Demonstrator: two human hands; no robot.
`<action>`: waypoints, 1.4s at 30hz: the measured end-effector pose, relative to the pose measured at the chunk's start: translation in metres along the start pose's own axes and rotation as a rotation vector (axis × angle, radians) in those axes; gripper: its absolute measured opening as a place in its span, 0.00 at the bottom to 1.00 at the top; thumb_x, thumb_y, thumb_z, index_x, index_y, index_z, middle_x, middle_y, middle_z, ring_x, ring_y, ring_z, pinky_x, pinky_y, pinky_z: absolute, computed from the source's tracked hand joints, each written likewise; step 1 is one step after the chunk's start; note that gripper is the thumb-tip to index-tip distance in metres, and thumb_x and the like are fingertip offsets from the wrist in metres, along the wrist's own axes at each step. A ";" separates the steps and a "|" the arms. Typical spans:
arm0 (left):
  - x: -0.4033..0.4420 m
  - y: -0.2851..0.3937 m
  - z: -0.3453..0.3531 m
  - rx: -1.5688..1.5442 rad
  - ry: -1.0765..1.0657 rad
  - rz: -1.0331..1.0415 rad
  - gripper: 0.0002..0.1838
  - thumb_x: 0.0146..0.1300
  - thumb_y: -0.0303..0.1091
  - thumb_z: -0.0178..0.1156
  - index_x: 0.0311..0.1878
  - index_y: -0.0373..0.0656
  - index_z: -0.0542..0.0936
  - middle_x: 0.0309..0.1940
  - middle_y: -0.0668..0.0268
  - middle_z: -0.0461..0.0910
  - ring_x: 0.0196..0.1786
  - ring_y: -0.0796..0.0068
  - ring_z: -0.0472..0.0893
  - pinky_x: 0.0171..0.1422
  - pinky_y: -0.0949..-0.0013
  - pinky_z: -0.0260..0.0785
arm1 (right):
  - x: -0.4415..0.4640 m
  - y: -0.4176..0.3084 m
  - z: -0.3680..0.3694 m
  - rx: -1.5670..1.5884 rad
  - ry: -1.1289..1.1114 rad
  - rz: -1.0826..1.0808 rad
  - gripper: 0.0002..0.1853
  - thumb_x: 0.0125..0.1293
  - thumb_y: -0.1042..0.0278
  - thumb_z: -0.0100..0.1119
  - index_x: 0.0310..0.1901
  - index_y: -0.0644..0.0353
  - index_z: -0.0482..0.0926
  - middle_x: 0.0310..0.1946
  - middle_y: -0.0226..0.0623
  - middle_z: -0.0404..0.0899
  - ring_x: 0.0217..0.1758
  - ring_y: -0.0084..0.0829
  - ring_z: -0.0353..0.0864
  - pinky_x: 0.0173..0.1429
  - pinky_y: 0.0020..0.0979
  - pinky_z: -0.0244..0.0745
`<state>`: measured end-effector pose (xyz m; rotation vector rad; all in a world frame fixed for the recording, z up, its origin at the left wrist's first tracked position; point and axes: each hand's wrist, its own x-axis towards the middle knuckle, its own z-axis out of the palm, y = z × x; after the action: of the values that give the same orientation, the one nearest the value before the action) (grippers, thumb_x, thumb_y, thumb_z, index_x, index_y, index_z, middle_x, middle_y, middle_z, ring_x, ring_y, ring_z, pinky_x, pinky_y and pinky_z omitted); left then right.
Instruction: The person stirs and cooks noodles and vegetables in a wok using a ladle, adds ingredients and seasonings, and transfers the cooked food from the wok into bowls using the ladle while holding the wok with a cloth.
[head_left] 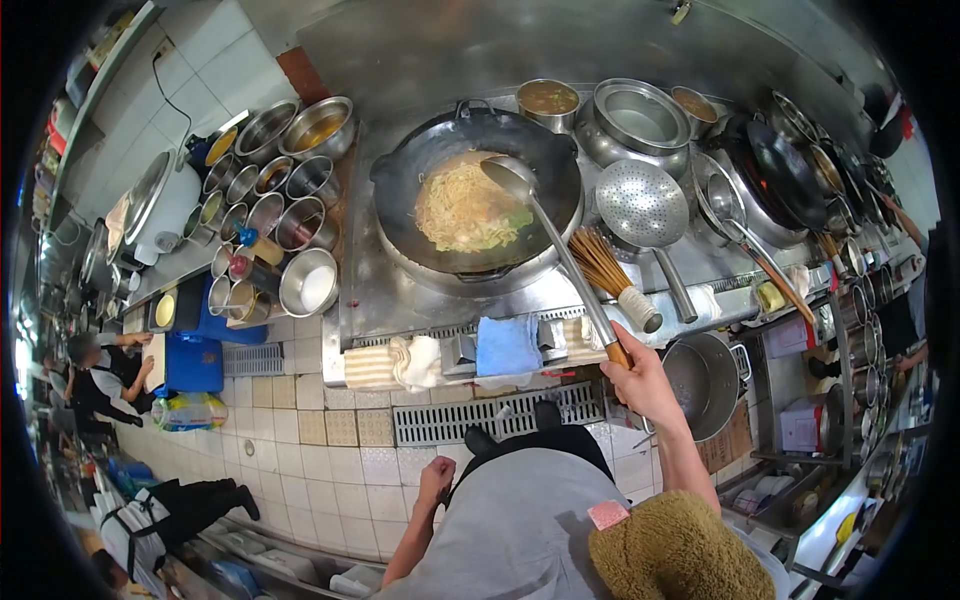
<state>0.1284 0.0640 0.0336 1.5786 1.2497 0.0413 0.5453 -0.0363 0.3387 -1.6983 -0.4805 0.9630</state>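
Observation:
My right hand [640,378] is closed round the wooden handle of a long ladle [562,245]. The ladle's bowl hangs over the right part of a large black wok [400,205]. Noodles [458,205] in pale broth lie in the wok, with green leaves [512,228] near their right edge. By my side, away from the stove, my left hand [437,478] hangs with its fingers curled in, and nothing shows in it. Right of the ladle are a bamboo wok brush [612,272] and a perforated strainer [642,203].
Metal seasoning pots [308,284] crowd the left counter. A blue cloth [508,346] and a white cloth [415,362] lie along the stove's front edge. A deep pot [700,385] stands below my right hand. Co-workers [110,370] are at the left. A drain grate [440,424] crosses the floor.

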 end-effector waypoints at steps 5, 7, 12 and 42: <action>0.015 0.017 0.007 0.014 0.030 0.173 0.09 0.64 0.33 0.60 0.38 0.36 0.80 0.26 0.56 0.83 0.31 0.66 0.84 0.36 0.66 0.74 | 0.031 -0.007 -0.010 -0.069 -0.110 0.029 0.34 0.64 0.76 0.56 0.71 0.64 0.59 0.22 0.22 0.67 0.16 0.14 0.61 0.20 0.21 0.59; 0.020 0.026 0.005 0.060 0.032 0.148 0.09 0.64 0.33 0.60 0.38 0.36 0.80 0.26 0.57 0.83 0.30 0.67 0.83 0.36 0.67 0.73 | 0.049 0.014 -0.009 -0.147 -0.091 -0.100 0.34 0.64 0.75 0.57 0.71 0.67 0.59 0.22 0.23 0.68 0.17 0.14 0.61 0.20 0.22 0.59; 0.021 0.038 0.000 -0.020 0.084 0.155 0.08 0.65 0.32 0.60 0.39 0.37 0.80 0.26 0.57 0.82 0.29 0.68 0.82 0.35 0.67 0.73 | 0.043 0.016 -0.005 -0.242 -0.050 -0.193 0.33 0.63 0.74 0.58 0.69 0.71 0.61 0.25 0.28 0.73 0.22 0.17 0.68 0.26 0.23 0.66; 0.011 0.092 -0.040 -0.124 0.145 0.205 0.05 0.66 0.27 0.58 0.40 0.36 0.79 0.27 0.66 0.80 0.30 0.81 0.76 0.35 0.75 0.69 | 0.031 -0.002 -0.011 -0.010 -0.117 0.061 0.33 0.65 0.73 0.58 0.71 0.63 0.59 0.21 0.23 0.68 0.13 0.14 0.61 0.15 0.21 0.55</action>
<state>0.1719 0.1105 0.1114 1.6119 1.1674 0.3634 0.5727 -0.0196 0.3300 -1.6802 -0.5141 1.1102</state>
